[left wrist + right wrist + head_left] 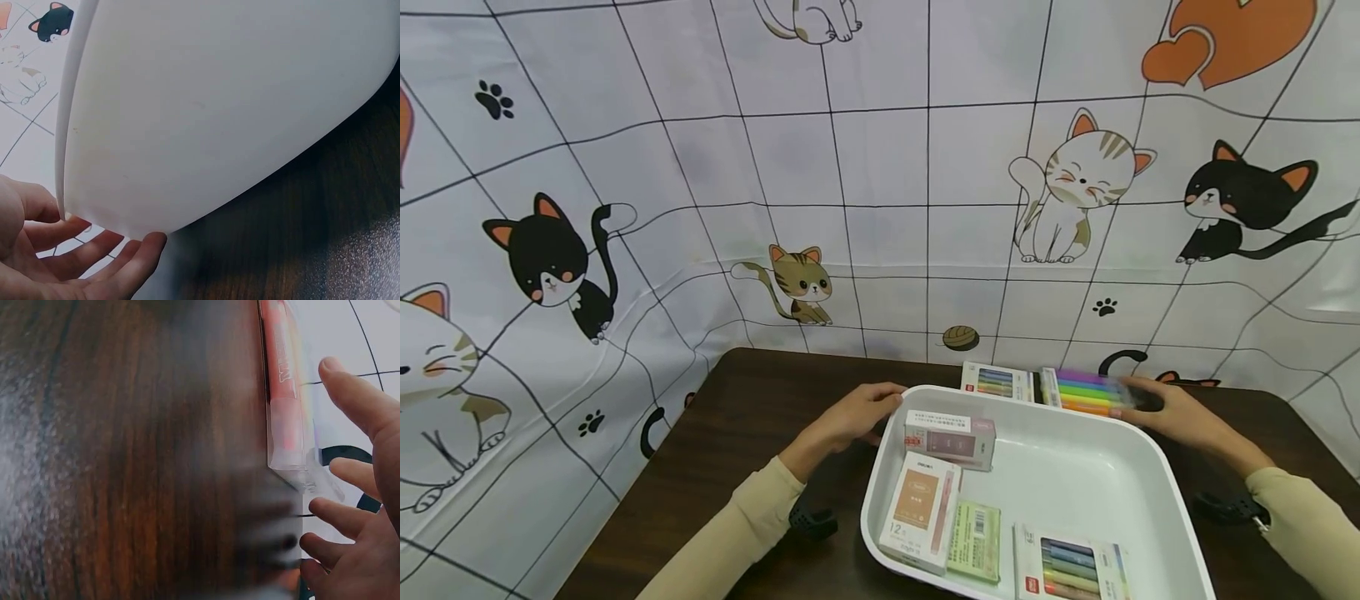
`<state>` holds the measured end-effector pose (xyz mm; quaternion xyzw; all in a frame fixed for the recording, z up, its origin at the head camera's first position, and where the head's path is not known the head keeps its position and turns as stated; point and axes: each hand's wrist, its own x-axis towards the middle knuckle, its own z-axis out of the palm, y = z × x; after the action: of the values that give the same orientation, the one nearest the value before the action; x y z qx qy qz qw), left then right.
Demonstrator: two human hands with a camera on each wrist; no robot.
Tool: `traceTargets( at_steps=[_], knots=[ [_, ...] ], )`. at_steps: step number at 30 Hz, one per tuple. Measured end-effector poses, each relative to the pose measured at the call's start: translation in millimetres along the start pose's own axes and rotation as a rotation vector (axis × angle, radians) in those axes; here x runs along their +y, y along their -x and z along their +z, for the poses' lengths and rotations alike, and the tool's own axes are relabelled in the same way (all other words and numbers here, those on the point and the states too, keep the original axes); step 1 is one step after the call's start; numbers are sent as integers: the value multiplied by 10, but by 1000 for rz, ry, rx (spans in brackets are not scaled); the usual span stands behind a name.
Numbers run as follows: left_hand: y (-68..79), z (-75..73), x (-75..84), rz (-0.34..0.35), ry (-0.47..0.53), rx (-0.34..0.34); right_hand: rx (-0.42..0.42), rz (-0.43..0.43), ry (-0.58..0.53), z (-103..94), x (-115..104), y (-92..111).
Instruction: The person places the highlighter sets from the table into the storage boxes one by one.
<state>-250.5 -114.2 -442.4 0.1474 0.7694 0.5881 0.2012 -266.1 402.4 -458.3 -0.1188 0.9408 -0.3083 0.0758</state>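
A white tray stands on the dark wooden table. My left hand rests at the tray's far left corner. In the left wrist view the left hand has its fingers straight against the tray's outer wall. A clear pack of coloured markers lies just behind the tray's far right rim. My right hand is at the pack's right end, blurred. In the right wrist view the right hand has its fingers spread beside the pack, with none curled round it.
The tray holds a pinkish box, a taller white box, a green box and a marker box. Another marker box lies behind the tray. A cat-print cloth walls the table's back and sides.
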Motion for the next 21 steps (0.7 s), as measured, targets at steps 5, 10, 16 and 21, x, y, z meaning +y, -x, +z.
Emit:
traceTargets(
  at_steps=[5, 10, 16, 21],
  knots=[
    [7, 5, 8, 2, -1, 5, 1, -10, -11, 25, 34, -19],
    [2, 11, 9, 1, -10, 9, 1, -14, -12, 34, 59, -46],
    [-5, 19, -10, -2, -5, 8, 8, -30, -13, 49, 121, -63],
    [-2, 17, -8, -6, 6, 13, 21, -49, -25, 60, 140, -86]
  ],
)
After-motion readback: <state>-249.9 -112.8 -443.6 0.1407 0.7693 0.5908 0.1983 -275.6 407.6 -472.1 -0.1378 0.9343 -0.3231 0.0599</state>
